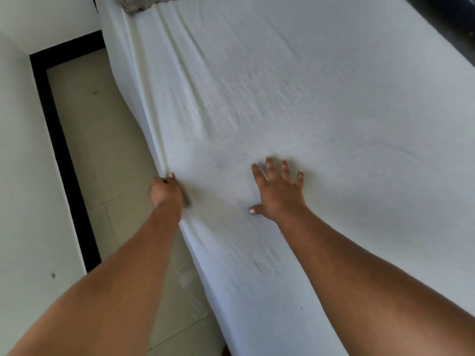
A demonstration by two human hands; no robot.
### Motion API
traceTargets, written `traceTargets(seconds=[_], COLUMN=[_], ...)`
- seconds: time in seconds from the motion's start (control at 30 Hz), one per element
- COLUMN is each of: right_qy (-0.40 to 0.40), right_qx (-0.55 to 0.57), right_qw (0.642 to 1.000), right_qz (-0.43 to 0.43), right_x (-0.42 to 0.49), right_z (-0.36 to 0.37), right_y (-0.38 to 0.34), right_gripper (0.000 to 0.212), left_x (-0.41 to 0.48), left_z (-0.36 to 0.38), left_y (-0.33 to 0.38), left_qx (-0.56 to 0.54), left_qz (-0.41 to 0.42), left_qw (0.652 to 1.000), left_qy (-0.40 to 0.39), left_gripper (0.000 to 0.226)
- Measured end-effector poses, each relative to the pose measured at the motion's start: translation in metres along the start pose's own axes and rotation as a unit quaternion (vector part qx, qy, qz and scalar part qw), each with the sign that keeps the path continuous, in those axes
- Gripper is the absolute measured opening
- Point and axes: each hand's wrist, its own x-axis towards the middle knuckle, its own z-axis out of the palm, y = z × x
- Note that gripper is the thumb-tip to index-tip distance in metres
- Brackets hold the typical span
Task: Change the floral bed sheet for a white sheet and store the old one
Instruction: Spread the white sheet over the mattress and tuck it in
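Both forearms reach out from the near edge over the bed. Left hand [165,192] is at the left side edge of the mattress, fingers curled closed on a pinch of the white sheet [295,104] where it folds over the side; thumb on top, the other fingers hidden below the fold. Right hand [279,190] lies just to the right of it, fully open, fingers spread, palm flat on the sheet top, holding nothing.

White sheet covers the whole visible bed surface, near to far. Long creases run along the left edge from the left hand toward the far corner; the middle and right look mostly smooth. Side drop hangs loose over the tiled floor [102,129], not yet tucked.

Far end: a bit of crumpled grey-beige cloth [144,2] at the top, identity unclear. A dark object sits at the far right corner. Floral sheet not in view.

Judgement: step in hand is smoothing and tensioning the white sheet along the left side. Next move calls for pulling the pinched edge taut while the flat hand sweeps the creases out, then tucking the hanging edge. Storing the old sheet remains.
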Motion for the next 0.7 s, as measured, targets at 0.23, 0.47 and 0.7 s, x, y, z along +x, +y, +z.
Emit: traceTargets(seconds=[0.23,0.47,0.7], right_qy=[-0.061,-0.077,-0.074], right_qx=[-0.021,-0.042,-0.053], right_qw=[0.998,0.996,0.996], right_qz=[0.007,0.019,0.014], right_x=[0.008,0.012,0.016], right_z=[0.005,0.005,0.008], right_y=[-0.006,-0.013,-0.01], right_gripper=[0.12,0.119,0.122], left_x=[0.002,0.015,0.014], left_z=[-0.016,-0.005,0.019], left_y=[-0.026,0.003,-0.006], left_qx=[0.014,0.011,-0.041], left_qz=[-0.012,0.027,0.067], left_qw=[0.999,0.997,0.982], left_qy=[0.046,0.065,-0.172], left_gripper=[0.03,0.05,0.082])
